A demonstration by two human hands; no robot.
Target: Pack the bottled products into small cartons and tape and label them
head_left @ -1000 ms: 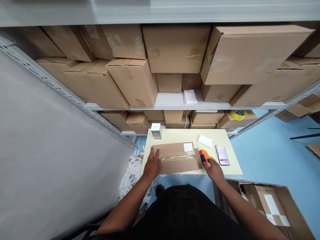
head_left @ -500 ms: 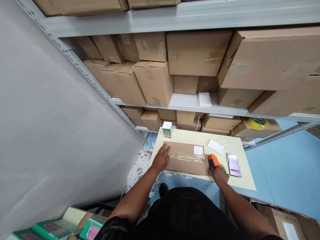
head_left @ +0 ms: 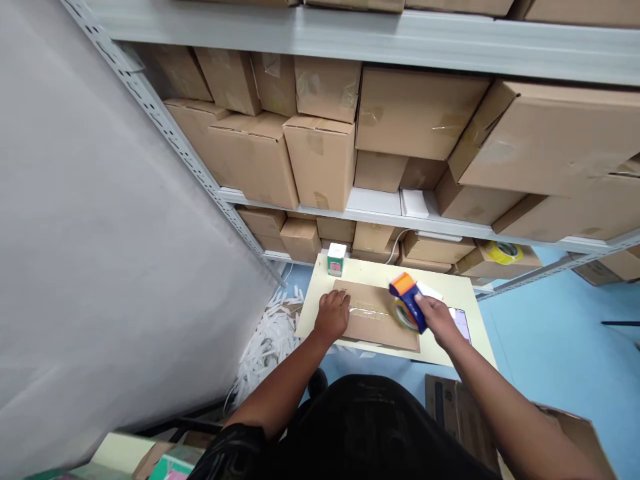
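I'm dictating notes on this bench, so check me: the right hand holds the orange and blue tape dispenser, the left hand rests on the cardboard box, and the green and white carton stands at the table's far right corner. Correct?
Not quite: the green and white carton stands near the table's far left corner, as the head view shows. The rest is right.

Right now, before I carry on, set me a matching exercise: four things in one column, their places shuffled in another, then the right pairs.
Things
1. tape dispenser
2. taped cardboard box
3. green-and-white box
4. loose yellow tape roll

Places
A. standing near the far left corner of the table
B. on top of a shelf carton
C. in the right hand
D. under the left hand

Pairs: 1-C, 2-D, 3-A, 4-B
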